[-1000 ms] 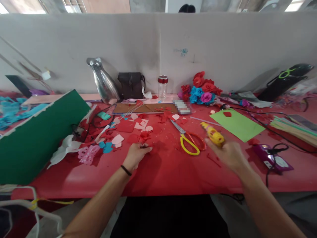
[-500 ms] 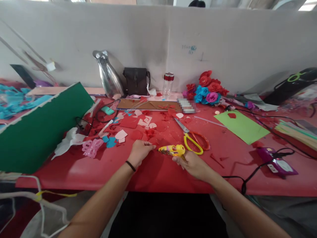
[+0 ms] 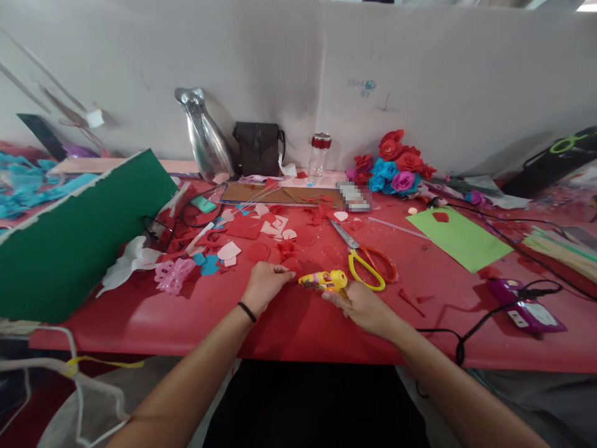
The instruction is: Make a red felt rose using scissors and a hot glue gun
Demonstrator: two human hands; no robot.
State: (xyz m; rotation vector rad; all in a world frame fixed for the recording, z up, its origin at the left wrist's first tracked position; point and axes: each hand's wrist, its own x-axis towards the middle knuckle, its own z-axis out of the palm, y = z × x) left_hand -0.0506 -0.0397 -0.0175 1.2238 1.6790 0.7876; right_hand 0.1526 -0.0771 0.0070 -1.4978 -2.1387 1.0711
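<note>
In my right hand (image 3: 361, 305) is a yellow hot glue gun (image 3: 324, 280), its nozzle pointing left. My left hand (image 3: 265, 286) is closed in a pinch just left of the nozzle. What its fingertips hold is too small to make out against the red table (image 3: 298, 336). Beyond the glue gun lie scissors (image 3: 366, 261) with one yellow and one red handle, blades toward the back. Red, pink and blue paper scraps (image 3: 228, 251) are scattered ahead of my left hand, near a pink lacy ornament (image 3: 173, 275).
A green board (image 3: 93, 236) stands on edge at left. Along the back are a steel jug (image 3: 205, 134), a dark bag (image 3: 258, 148), a glass jar (image 3: 318, 158) and paper flowers (image 3: 396, 163). Right are a light green sheet (image 3: 459, 238) and a purple power strip (image 3: 527, 306) with black cords.
Both hands and the glue gun keep nearly the same place over the table. The view has shifted slightly, moving the background a little.
</note>
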